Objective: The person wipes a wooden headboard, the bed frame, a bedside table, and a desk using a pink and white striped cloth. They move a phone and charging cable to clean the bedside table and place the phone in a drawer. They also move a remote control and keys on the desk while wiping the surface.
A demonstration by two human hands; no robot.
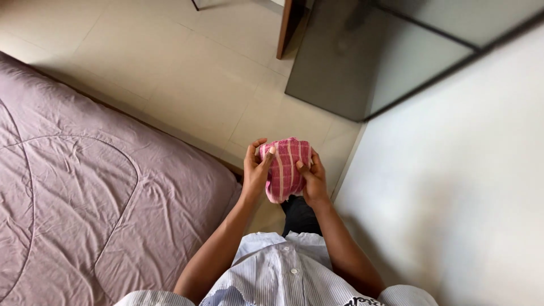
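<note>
Holding a small pink cloth with pale stripes point(285, 168) in front of our chest, we stand between the bed and the wall. Our left hand point(256, 167) curls around the cloth's left side, with the thumb pressed on its front. Our right hand point(313, 178) grips the right side, fingers closed on the fabric. The cloth is bunched up between both hands, above the pale tiled floor point(187, 73). A bed with a soft purple-grey quilt point(85, 187) lies to the left. A plain white wall point(453, 181) rises on the right, and a dark glass panel point(362, 62) stands far off.
</note>
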